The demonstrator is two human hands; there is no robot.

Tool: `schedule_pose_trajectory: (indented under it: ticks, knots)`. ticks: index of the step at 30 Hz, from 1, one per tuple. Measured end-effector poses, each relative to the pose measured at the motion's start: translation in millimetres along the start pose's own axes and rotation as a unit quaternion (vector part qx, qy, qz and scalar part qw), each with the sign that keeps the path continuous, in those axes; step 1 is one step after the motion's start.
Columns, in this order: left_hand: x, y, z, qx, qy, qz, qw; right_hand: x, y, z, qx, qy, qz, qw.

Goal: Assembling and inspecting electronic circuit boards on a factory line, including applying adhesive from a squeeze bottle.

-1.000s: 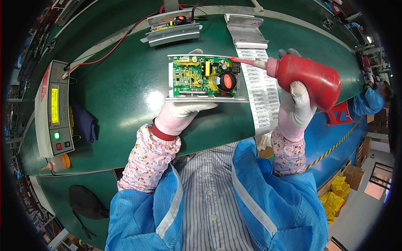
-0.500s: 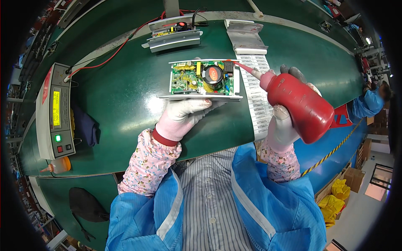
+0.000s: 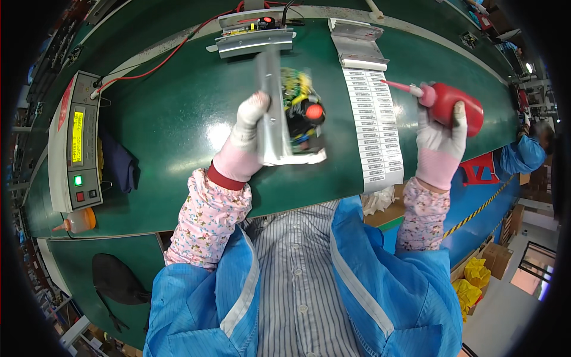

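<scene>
Holding w/ L hand, closed on long side wall: metal bracket. Note PCB inside, blurred, comps facing R. Locate both L of label strip, above table, apart from strip. Holding w/ R hand, closed around body: red bottle, R of strip; note nozzle pointing L, tip over strip's R edge.

For good handling (judgement): grip bracket by bare metal only, fingers off comps; steady bracket before close work; hold nozzle clear of labels, as may smear; squeeze lightly.

At far end of strip, find metal channel. Beyond PCB, far L of strip: 2nd bracket, limiting room on that side. Farthest L of strip: test unit w/ lit display, red lead attached, dark cloth adj., small orange bottle on near side. Watch strip itself: lying btwn both hands, exposed to drips.
</scene>
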State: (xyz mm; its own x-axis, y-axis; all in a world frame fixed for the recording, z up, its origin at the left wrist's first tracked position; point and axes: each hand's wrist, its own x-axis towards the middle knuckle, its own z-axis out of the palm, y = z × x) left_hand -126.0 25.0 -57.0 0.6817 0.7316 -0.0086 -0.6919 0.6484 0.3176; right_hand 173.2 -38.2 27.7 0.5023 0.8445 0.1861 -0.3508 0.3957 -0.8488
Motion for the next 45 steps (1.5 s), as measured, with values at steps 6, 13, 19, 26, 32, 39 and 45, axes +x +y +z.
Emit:
schedule_pose_trajectory:
  ticks: [6,13,19,26,32,39,45]
  knots:
    - [3,6,7,-0.068,0.013,-0.077,0.995,7,-3,1,0.058,-0.111,0.089,0.988]
    - [-2,3,17,0.089,0.130,-0.087,0.984,4,3,10,-0.083,-0.180,0.071,0.978]
    - [-3,1,15,0.029,0.075,-0.078,0.994,-7,2,24,-0.041,-0.183,0.069,0.980]
    - [-3,4,5,0.107,0.047,-0.100,0.988,-4,-3,23,-0.137,-0.190,0.045,0.971]
    - [-7,4,-15,0.112,-0.007,-0.151,0.982,0,-6,16,-0.180,-0.193,0.034,0.964]
    - [-5,4,-21,0.159,-0.034,-0.169,0.972,11,-7,9,-0.173,-0.204,0.029,0.963]
    - [-8,0,28,0.211,0.061,-0.085,0.972,45,-8,-48,-0.109,0.000,0.129,0.986]
